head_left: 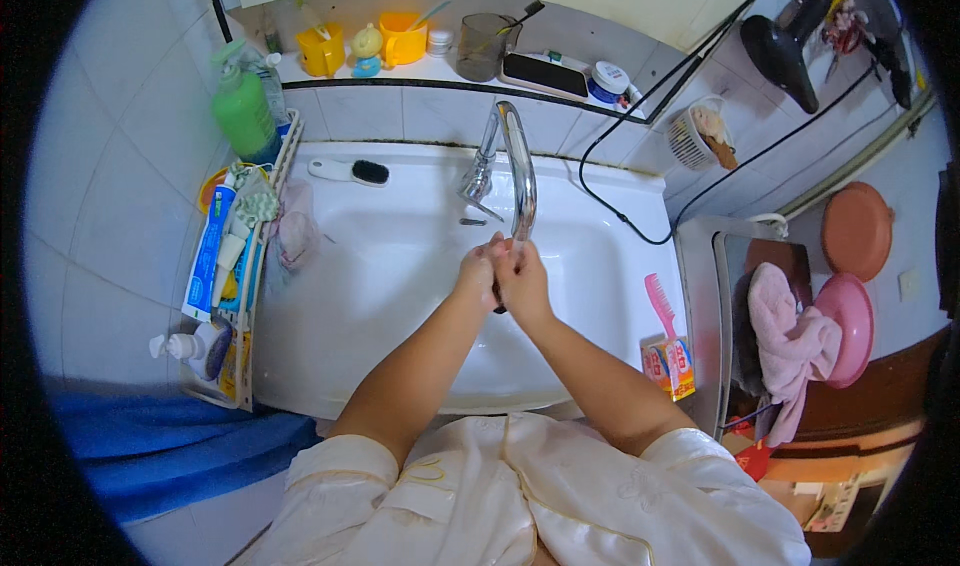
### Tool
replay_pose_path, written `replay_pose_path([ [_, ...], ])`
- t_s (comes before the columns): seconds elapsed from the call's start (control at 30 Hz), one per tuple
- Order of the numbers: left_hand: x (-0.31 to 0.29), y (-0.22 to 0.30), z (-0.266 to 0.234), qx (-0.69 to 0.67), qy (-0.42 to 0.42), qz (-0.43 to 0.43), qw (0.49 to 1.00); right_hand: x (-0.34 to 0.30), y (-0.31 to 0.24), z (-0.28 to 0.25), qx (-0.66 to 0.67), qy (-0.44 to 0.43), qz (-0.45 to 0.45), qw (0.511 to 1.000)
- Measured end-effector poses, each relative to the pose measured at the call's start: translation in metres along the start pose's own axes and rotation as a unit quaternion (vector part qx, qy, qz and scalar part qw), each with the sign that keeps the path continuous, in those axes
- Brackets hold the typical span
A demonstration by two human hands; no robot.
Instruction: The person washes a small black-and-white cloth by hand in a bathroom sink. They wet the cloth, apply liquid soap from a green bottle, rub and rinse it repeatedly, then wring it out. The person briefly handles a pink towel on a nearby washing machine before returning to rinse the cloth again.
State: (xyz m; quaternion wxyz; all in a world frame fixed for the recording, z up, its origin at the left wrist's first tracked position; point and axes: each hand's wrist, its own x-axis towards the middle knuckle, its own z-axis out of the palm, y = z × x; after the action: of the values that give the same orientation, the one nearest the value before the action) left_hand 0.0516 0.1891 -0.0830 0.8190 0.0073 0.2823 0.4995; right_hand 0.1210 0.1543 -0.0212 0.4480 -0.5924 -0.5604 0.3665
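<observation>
A white sink counter carries a black-bristled brush left of the faucet; right of that faucet, nearer the front, I see a pink comb and orange packets.

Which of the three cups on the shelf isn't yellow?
The grey see-through cup, rightmost of the three; the left cup and middle cup are yellow.

You are in a bathroom, by its look a home one: a white washbasin with a chrome faucet sits before you, beside a tiled wall. Around you are personal washing things: a yellow mug holding a toothbrush, a toothpaste tube, a pink comb, a hair dryer and a pink towel.
</observation>
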Motion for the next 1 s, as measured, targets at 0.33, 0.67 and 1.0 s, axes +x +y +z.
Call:
replay_pose_path([
  [0.33,-0.019,-0.008,0.02,0.068,-0.09,0.029,0.993,0.005,0.009,0.002,-0.048,0.04,-0.016,0.998],
  [0.67,-0.028,0.025,0.024,0.186,0.069,0.0,0.98,0.005,0.012,-0.032,0.083,-0.103,0.149,0.98],
  [1.0,0.007,-0.013,-0.048,0.162,0.144,-0.013,0.976,0.017,-0.023,-0.026,0.481,-0.177,0.334,0.791],
])
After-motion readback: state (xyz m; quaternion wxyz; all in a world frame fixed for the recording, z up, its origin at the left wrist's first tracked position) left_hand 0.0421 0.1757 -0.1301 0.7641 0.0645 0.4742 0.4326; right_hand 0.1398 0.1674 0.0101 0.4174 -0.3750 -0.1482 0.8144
